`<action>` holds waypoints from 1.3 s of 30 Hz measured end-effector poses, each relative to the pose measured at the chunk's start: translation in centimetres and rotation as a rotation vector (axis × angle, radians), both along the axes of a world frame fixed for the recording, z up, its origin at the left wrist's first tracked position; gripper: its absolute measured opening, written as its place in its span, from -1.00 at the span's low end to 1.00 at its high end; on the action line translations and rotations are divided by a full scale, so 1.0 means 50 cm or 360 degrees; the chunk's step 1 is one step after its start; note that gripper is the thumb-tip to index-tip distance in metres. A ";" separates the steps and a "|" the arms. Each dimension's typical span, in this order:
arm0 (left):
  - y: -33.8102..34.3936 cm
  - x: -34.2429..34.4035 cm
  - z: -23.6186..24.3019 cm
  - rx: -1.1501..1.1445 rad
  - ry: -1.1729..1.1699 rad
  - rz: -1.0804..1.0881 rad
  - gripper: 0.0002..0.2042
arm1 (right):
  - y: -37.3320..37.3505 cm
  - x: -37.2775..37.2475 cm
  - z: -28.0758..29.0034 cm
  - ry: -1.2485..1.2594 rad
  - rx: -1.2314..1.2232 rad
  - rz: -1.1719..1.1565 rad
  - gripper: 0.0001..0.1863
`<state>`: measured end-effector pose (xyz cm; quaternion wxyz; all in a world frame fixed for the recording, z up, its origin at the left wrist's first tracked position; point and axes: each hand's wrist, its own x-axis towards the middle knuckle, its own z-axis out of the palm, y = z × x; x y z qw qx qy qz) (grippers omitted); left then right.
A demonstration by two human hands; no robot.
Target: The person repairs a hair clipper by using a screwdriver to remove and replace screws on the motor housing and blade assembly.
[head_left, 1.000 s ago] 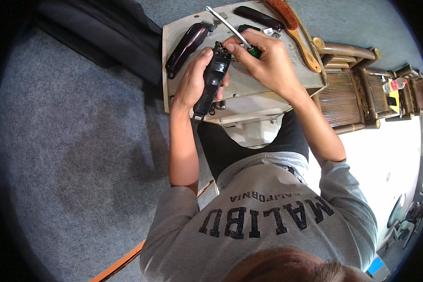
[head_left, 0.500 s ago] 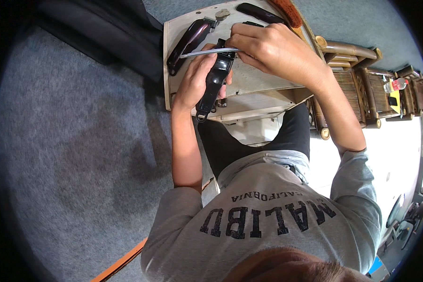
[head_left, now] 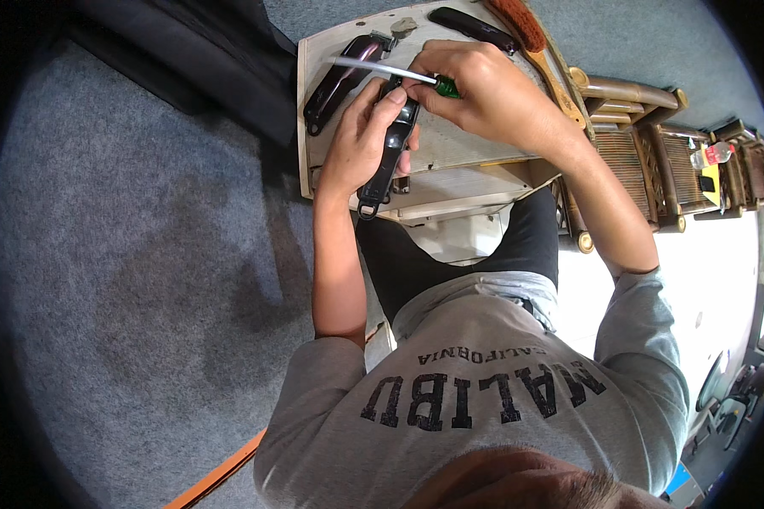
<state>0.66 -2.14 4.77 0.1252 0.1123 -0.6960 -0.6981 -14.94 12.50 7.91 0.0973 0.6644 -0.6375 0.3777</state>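
Note:
My left hand (head_left: 354,153) is wrapped round a black hair clipper (head_left: 392,151), its hanging loop pointing back toward me. A screwdriver (head_left: 382,68) with a long silver shaft and a green handle is in my right hand (head_left: 475,85). Its shaft points left, crossing above the clipper's far end, and the tip is clear of the clipper. My right thumb and fingertips are at that far end, which they partly hide. On the tabletop left of my hands lies a second clipper (head_left: 344,81), dark with a purplish sheen.
The pale wooden table (head_left: 484,140) has an open compartment (head_left: 467,184) below its top. Farther back lie a long black casing (head_left: 473,28) and a wooden-handled brush (head_left: 522,25) with reddish-brown bristles. Bamboo furniture (head_left: 628,161) stands at right. Black cloth (head_left: 195,68) hangs at left.
The screwdriver has swung so its tip sits farther away, and its green handle now shows. My right hand has shifted slightly, and my left thumb has moved up along the clipper.

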 end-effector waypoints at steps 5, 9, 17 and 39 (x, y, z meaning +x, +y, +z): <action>-0.009 0.009 -0.006 -0.0112 -0.0002 -0.0048 -0.64 | 0.000 0.015 -0.017 -0.0278 0.0030 -0.0134 -0.77; -0.012 0.008 -0.011 0.0035 0.0117 -0.0093 -0.71 | 0.000 0.024 -0.007 -0.0062 -0.0011 -0.0188 -0.79; -0.004 0.010 -0.016 0.0002 0.0102 0.0005 -0.74 | 0.004 0.047 0.011 -0.0218 0.0024 -0.0254 -0.78; 0.031 0.008 -0.015 -0.0274 0.0190 0.0225 -0.76 | 0.003 0.064 -0.028 -0.0385 -0.0169 -0.0351 -0.78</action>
